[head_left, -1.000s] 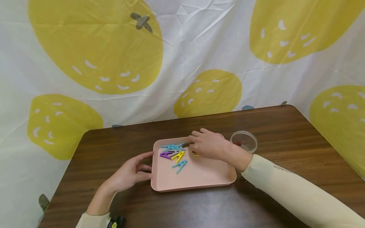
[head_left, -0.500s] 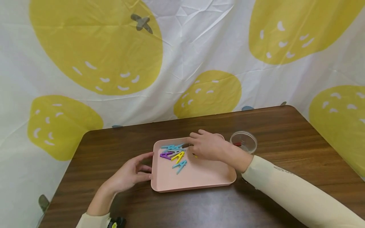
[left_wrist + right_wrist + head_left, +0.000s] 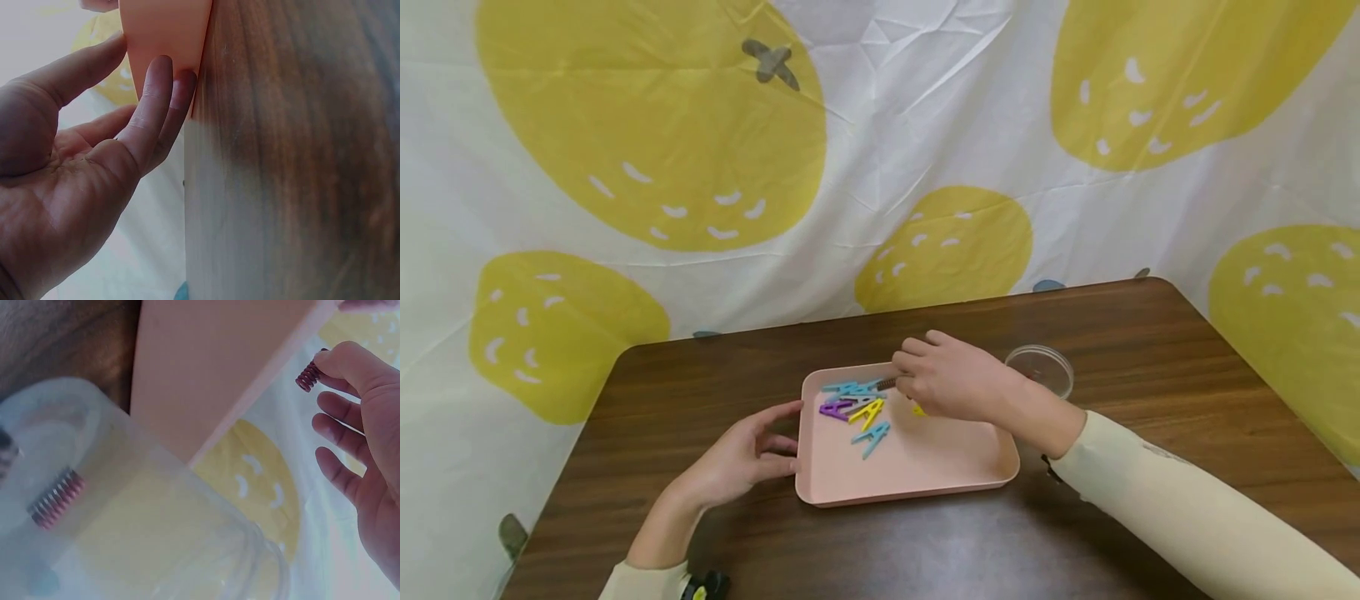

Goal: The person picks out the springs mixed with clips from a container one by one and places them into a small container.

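Note:
My right hand (image 3: 958,379) is over the back right of the pink tray (image 3: 917,467). In the right wrist view, its thumb and forefinger pinch a dark red coil spring (image 3: 308,376); the other fingers are loosely bent. In the head view, a dark spring (image 3: 886,383) shows just left of those fingertips. Clothespins lie in the tray's left half: a purple one (image 3: 833,409), a yellow one (image 3: 867,413) and several light blue ones (image 3: 872,437). Another yellow bit peeks out below my right hand. My left hand (image 3: 741,454) rests its extended fingertips against the tray's left wall (image 3: 165,37).
A clear round plastic container (image 3: 1060,367) stands right of the tray, partly behind my right forearm. Inside it lies a red spring (image 3: 56,497). The dark wooden table (image 3: 700,392) ends at a white fabric backdrop (image 3: 887,142) with yellow fruit shapes.
My right hand has risen slightly, and its wrist has shifted right. The forearm now covers the red spring in the container. My left hand and the tray stay put.

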Motion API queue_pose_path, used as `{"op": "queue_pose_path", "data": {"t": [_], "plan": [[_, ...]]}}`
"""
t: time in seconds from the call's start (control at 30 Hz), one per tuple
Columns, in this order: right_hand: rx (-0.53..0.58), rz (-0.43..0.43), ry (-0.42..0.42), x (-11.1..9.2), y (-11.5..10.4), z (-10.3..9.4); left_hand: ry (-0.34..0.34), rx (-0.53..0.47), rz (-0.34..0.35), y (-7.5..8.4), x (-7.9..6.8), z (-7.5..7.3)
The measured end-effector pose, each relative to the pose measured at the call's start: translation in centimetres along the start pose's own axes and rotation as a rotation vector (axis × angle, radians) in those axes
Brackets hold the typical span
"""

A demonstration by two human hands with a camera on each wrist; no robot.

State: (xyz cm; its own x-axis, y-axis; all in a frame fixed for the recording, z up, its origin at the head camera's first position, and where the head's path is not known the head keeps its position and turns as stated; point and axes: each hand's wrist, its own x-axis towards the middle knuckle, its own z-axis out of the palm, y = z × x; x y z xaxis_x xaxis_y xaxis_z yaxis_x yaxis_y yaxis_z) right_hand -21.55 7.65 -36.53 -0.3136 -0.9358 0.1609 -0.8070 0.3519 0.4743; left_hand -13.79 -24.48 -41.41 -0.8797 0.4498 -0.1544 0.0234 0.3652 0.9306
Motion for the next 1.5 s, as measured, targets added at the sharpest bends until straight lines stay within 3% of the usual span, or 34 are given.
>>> {"op": "queue_pose_path", "data": {"t": [0.2,0.87,1.1,1.5], "plan": [[-0.039,0.030,0.021,-1.2,0.5,-1.2,-0.006,-0.014,0.003,0.0,0.0,0.1],[0.046,0.185,0.006,-7.5,3.4,-3.5,-0.015,-0.050,-0.011,-0.1,0.1,0.0],[0.044,0.214,0.033,-9.4,4.1,-3.4,-0.010,-0.038,-0.009,0.9,-0.2,0.1],[0.085,0.197,0.078,-10.5,4.6,-2.4,-0.004,-0.026,-0.001,0.2,-0.1,0.1]]}}
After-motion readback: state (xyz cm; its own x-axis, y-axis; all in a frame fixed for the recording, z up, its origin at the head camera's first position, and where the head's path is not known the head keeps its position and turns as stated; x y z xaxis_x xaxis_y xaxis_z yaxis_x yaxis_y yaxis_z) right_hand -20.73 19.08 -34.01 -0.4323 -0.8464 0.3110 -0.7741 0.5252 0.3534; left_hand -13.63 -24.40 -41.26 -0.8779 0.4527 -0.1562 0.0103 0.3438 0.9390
